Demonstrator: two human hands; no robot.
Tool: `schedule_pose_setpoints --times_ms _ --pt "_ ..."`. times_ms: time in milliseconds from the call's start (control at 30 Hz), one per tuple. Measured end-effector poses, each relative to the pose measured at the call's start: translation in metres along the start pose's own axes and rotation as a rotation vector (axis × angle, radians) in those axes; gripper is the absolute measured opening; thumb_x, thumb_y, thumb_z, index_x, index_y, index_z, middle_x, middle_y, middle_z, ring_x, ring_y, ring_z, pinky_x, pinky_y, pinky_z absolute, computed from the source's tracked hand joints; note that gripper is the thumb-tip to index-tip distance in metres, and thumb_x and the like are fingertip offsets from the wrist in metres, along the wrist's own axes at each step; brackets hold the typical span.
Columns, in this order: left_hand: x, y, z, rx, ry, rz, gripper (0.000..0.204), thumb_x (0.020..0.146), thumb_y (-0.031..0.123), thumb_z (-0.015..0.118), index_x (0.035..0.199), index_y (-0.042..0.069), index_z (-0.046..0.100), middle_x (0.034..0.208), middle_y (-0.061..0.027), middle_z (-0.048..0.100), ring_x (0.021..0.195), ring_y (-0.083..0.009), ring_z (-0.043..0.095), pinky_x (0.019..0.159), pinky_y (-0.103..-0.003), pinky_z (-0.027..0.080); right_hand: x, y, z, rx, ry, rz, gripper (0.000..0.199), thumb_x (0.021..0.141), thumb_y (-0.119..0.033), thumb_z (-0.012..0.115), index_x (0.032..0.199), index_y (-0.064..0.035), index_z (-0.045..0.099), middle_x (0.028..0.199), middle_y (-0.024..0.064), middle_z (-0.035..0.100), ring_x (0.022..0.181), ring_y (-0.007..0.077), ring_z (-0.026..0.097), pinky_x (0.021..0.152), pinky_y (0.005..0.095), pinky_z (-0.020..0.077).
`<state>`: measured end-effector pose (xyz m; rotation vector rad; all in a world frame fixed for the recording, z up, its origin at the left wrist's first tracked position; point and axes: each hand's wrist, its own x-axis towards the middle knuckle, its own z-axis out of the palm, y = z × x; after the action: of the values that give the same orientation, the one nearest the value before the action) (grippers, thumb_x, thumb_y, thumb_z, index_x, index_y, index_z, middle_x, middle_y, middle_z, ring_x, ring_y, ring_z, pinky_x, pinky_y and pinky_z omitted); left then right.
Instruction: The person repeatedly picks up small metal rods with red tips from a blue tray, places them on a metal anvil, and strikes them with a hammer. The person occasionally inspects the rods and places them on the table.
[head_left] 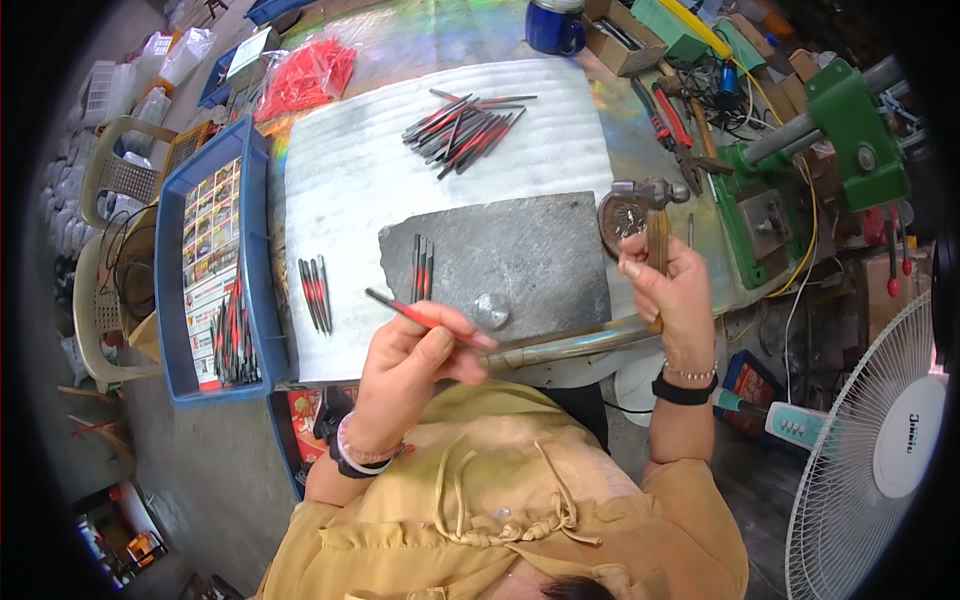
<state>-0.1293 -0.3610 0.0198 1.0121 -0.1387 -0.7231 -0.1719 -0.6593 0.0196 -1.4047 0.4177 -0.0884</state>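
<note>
Pinched in my left hand (418,358) is a slim red-and-black rod (402,308), tilted, above the near edge of a dark stone slab (530,250). My right hand (678,295) is closed round the wooden handle of a hammer (657,240), its metal head pointing away from me. A few similar rods (422,270) lie side by side on the slab, near a small shiny round piece (490,310). More rods (315,295) rest in a row on the white foam sheet (340,200). Beyond the slab is a loose pile of rods (462,135).
At left, a blue tray (262,210) holds several rods on printed paper. A bag of red pieces (310,75) sits behind it. A round brown dish (617,222), pliers (690,165) and a green machine (765,215) stand at right; a fan (850,450) is lower right.
</note>
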Motion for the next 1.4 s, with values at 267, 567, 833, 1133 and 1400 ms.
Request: schedule_pose_setpoints --times_ms 267,567,833,1133,1400 --pt "0.008 -0.014 0.009 -0.354 -0.051 -0.050 0.016 0.099 0.010 0.055 0.113 0.003 0.057 0.105 -0.0155 0.068 0.077 -0.0152 0.067 0.070 -0.027 0.057 -0.042 -0.001 0.066 0.259 -0.217 0.068 0.010 0.089 0.000 0.064 0.096 0.0025 0.058 0.082 0.0079 0.066 0.048 0.0032 0.046 0.041 0.0187 0.0356" --pt "0.003 -0.020 0.006 -0.568 -0.084 -0.119 0.019 0.099 0.017 0.057 0.112 0.004 0.057 0.101 -0.0149 0.069 0.072 -0.0124 0.065 0.064 -0.026 0.057 -0.060 0.001 0.104 0.077 -0.209 -0.086 0.009 0.090 -0.001 0.063 0.095 0.0033 0.057 0.077 0.0109 0.065 0.047 0.0044 0.047 0.039 0.0191 0.0338" --pt "-0.002 -0.024 0.005 -0.611 -0.067 -0.124 0.020 0.099 0.020 0.056 0.113 0.005 0.056 0.100 -0.0149 0.069 0.070 -0.0122 0.066 0.063 -0.026 0.057 -0.065 0.008 0.110 -0.150 -0.150 -0.254 0.010 0.090 -0.005 0.066 0.093 0.0018 0.059 0.077 0.0065 0.065 0.057 0.0054 0.053 0.051 0.0209 0.0403" --pt "-0.005 -0.028 0.007 -0.674 -0.083 -0.146 0.020 0.100 0.020 0.056 0.112 0.005 0.056 0.099 -0.0117 0.069 0.071 -0.0120 0.066 0.063 -0.027 0.057 -0.068 0.016 0.110 -0.261 -0.095 -0.383 0.011 0.090 -0.007 0.066 0.092 0.0016 0.059 0.075 0.0065 0.064 0.054 0.0090 0.055 0.051 0.0218 0.0433" --pt "-0.010 -0.030 0.005 -0.533 0.029 -0.103 0.016 0.100 0.018 0.056 0.109 0.006 0.058 0.103 -0.0101 0.068 0.072 -0.0127 0.065 0.062 -0.026 0.055 -0.069 0.028 0.113 -0.490 -0.073 -0.613 0.026 0.083 -0.004 0.072 0.105 -0.0003 0.059 0.083 0.0086 0.067 0.068 0.0128 0.063 0.060 0.0286 0.0496"
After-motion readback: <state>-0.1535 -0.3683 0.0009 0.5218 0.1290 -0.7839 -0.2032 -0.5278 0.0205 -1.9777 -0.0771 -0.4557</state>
